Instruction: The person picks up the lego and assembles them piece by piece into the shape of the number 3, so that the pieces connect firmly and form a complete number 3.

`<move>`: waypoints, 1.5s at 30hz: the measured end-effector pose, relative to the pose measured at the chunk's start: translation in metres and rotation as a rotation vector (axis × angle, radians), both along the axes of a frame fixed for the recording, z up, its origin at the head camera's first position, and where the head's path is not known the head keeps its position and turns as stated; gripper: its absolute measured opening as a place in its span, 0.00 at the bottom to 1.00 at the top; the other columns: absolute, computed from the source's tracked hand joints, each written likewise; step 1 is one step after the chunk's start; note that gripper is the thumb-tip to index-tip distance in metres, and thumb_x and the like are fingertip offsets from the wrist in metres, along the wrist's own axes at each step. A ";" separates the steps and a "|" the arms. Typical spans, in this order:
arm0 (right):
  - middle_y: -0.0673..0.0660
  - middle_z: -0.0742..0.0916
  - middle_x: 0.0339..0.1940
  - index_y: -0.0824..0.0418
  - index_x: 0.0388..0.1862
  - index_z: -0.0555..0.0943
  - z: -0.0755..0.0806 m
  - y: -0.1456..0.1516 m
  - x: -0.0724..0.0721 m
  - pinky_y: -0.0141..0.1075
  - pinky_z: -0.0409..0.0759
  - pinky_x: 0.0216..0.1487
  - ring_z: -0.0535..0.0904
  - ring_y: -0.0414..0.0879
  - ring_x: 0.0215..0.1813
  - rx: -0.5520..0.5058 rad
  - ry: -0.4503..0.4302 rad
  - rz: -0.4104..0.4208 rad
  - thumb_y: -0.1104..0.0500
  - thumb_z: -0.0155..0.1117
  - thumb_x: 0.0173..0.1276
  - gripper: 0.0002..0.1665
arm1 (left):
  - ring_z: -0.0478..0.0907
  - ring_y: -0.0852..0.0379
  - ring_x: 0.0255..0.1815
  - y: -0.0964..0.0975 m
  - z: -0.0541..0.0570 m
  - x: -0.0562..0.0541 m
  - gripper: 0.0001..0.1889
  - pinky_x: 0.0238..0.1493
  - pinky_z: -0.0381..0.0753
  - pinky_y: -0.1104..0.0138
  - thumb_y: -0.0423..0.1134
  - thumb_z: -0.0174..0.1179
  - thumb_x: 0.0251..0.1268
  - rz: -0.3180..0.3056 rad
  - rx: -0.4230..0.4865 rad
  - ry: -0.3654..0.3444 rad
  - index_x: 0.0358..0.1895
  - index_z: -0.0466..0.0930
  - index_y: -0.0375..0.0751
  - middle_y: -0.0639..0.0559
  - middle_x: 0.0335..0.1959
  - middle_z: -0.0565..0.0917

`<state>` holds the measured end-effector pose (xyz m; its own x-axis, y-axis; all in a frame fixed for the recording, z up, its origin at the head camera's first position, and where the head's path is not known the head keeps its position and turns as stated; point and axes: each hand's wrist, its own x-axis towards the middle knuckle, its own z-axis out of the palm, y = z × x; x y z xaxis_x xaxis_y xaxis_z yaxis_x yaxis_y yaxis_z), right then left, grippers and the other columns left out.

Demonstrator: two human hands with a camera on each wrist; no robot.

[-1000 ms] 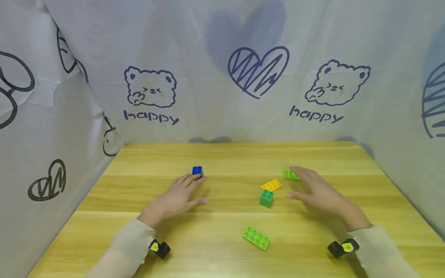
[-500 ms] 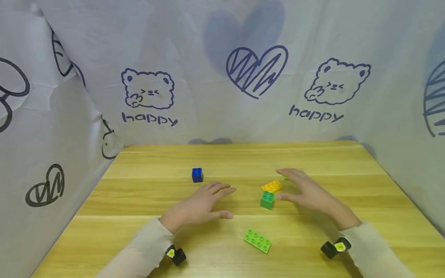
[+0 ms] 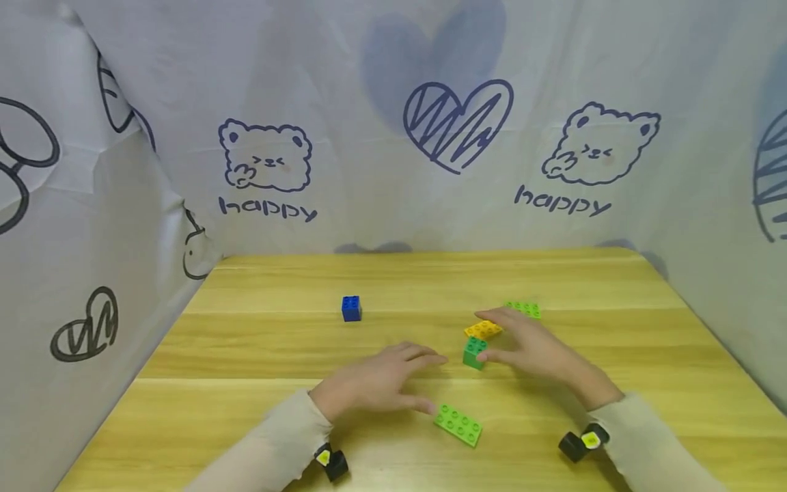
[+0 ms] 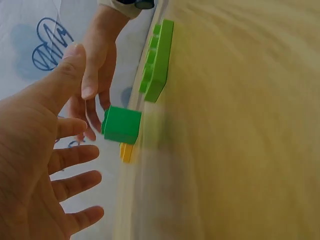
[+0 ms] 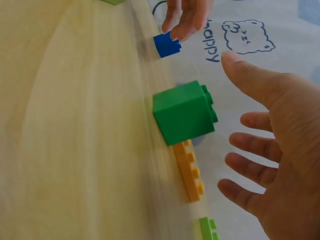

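Observation:
My left hand (image 3: 378,383) hovers over the middle of the table with fingers spread and nothing in them. Its thumb overlaps the edge of a light green toy brick (image 3: 458,426) in the head view. My right hand (image 3: 531,348) reaches in from the right, fingers apart and holding nothing. Its thumb overlaps a dark green cube-shaped brick (image 3: 473,354); in the right wrist view that green brick (image 5: 184,113) stands apart from the thumb. Just behind the cube lies a flat yellow brick (image 3: 483,329), partly covered by my right index finger.
A blue brick (image 3: 351,309) stands at the back left of the wooden table (image 3: 258,342). Another light green brick (image 3: 524,309) lies behind my right hand. White cloth (image 3: 369,164) with drawn bears and hearts hangs around the back and sides.
My left hand has moved away from the blue brick, rightward and nearer, to the front light green brick. My right hand has shifted left from the rear light green brick to the dark green one.

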<state>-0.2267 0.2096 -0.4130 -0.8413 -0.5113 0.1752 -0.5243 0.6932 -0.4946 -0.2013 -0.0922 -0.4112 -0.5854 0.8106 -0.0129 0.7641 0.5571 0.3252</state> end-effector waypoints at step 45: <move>0.49 0.83 0.52 0.58 0.62 0.77 -0.014 -0.018 0.005 0.38 0.80 0.46 0.79 0.39 0.45 0.053 -0.034 0.015 0.46 0.66 0.67 0.28 | 0.72 0.69 0.48 0.024 -0.029 0.011 0.21 0.54 0.70 0.77 0.57 0.59 0.67 -0.198 0.060 0.138 0.55 0.82 0.50 0.63 0.47 0.79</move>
<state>-0.2221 0.1917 -0.4267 -0.8387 -0.5315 0.1188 -0.5181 0.7114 -0.4749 -0.1901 -0.0680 -0.4400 -0.4079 0.9067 0.1076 0.8960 0.3749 0.2380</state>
